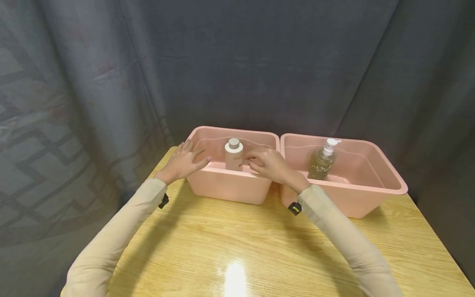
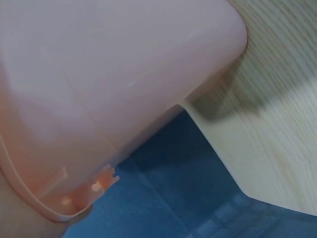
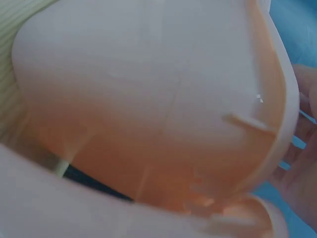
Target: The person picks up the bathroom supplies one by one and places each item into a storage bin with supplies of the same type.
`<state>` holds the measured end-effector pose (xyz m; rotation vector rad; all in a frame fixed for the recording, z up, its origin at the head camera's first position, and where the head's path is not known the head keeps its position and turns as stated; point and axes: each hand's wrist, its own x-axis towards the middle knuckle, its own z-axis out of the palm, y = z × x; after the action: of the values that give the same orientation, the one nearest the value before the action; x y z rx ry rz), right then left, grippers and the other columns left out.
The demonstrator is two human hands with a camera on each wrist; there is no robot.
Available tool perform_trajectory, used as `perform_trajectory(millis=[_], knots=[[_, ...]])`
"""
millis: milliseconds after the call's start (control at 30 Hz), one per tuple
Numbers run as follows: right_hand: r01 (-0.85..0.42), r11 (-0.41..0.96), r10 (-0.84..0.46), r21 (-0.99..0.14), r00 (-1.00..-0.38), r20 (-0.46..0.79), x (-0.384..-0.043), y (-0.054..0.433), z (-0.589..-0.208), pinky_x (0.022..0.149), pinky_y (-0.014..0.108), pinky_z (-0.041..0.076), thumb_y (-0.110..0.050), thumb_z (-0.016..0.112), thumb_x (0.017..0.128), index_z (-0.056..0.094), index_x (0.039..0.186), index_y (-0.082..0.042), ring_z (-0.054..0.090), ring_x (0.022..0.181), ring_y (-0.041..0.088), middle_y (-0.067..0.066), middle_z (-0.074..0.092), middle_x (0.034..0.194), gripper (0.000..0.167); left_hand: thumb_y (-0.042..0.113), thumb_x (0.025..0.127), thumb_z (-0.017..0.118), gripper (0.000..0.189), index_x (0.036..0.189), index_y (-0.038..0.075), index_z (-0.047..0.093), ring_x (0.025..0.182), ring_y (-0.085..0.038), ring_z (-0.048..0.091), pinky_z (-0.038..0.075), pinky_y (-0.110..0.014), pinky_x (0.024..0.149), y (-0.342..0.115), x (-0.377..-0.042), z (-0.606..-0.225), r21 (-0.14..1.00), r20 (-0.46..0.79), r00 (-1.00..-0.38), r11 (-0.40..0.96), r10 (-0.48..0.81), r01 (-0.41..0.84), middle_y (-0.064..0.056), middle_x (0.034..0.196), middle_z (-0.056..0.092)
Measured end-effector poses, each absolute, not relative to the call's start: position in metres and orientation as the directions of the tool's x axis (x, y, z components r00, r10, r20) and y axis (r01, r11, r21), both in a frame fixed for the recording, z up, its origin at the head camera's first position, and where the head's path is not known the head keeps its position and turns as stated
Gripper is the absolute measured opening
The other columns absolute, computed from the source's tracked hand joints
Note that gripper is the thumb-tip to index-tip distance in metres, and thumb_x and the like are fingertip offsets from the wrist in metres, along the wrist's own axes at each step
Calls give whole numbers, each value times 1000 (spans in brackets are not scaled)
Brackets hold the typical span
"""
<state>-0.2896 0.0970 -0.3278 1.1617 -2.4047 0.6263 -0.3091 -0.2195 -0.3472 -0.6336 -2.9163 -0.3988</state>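
A white bottle [image 1: 234, 159] with a silver-grey cap stands upright inside the left pink bin [image 1: 226, 185]. My left hand [image 1: 182, 161] lies over that bin's left rim, fingers spread and thumb extended toward the bottle. In the left wrist view, part of the left hand [image 2: 20, 213] shows right at the rim. My right hand [image 1: 271, 163] reaches over the front right rim, its loosely bent fingertips just right of the bottle and holding nothing visible. The right wrist view shows the right hand [image 3: 302, 168] with fingers apart beyond the bin's rim, partly hidden by it.
A second pink bin [image 1: 345, 202] stands close on the right. Inside it, a greenish pump bottle [image 1: 322, 165] with a white pump leans slightly. Both bins rest on a wooden table [image 1: 208, 239], near its far edge. Dark curtains [image 1: 259, 66] hang behind and along the sides.
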Motion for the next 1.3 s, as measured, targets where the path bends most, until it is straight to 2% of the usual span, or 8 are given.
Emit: perform_trajectory(millis=[233,533,633,867,967,1100,1200,1300], knots=[[-822,524,-633,-222,-551,544,-284,113,-318,84,41,54,-12,66,95,73,108,-4,68,95,24,9,72,104,17,60,98,41,73,152,10,40,147,-46,7,8,-58,117,-219,-310,-344,229,171,-892,864,418,449,-35,156,16],[-781,572,-611,-252,-610,504,-279,131,-310,79,40,54,-18,65,98,73,109,-6,64,89,20,8,70,104,19,54,98,46,66,148,11,40,145,-48,15,18,-64,113,-219,-312,-335,157,220,-852,845,474,511,-35,154,21],[-772,588,-602,-242,-618,506,-279,137,-309,78,40,55,-20,64,98,73,110,-6,64,88,19,6,70,102,20,48,98,50,62,146,10,44,144,-48,19,22,-63,112,-219,-313,-333,141,263,-828,830,495,540,-33,155,22],[-759,622,-592,-190,-616,521,-276,153,-308,76,41,53,-23,63,99,73,107,-7,63,83,23,3,71,96,21,35,97,57,49,136,6,60,137,-45,37,34,-62,106,-217,-312,-335,133,374,-776,798,508,588,-23,150,41],[-754,635,-589,-165,-612,527,-273,161,-306,68,39,52,-21,63,98,73,108,-6,60,73,21,4,69,91,20,31,97,57,44,131,4,63,131,-45,45,38,-60,104,-217,-313,-336,118,446,-729,774,519,623,-24,144,49],[-760,636,-599,-133,-595,536,-274,173,-303,64,36,50,-19,63,99,72,103,-7,58,70,20,3,65,86,16,28,97,58,39,124,3,67,120,-43,54,45,-56,98,-217,-315,-335,82,526,-668,750,527,657,-22,135,57],[-764,633,-605,-124,-589,536,-274,181,-301,68,36,50,-20,61,100,70,98,-10,59,77,19,1,64,87,14,27,96,59,36,122,3,68,115,-41,58,47,-54,95,-217,-315,-333,71,541,-656,748,527,660,-19,132,59],[-758,642,-596,-116,-589,546,-274,190,-299,70,38,52,-19,62,99,71,101,-8,61,79,19,3,67,91,14,27,97,59,37,124,3,67,114,-41,58,47,-54,94,-217,-315,-331,79,528,-668,753,524,653,-18,133,59]])
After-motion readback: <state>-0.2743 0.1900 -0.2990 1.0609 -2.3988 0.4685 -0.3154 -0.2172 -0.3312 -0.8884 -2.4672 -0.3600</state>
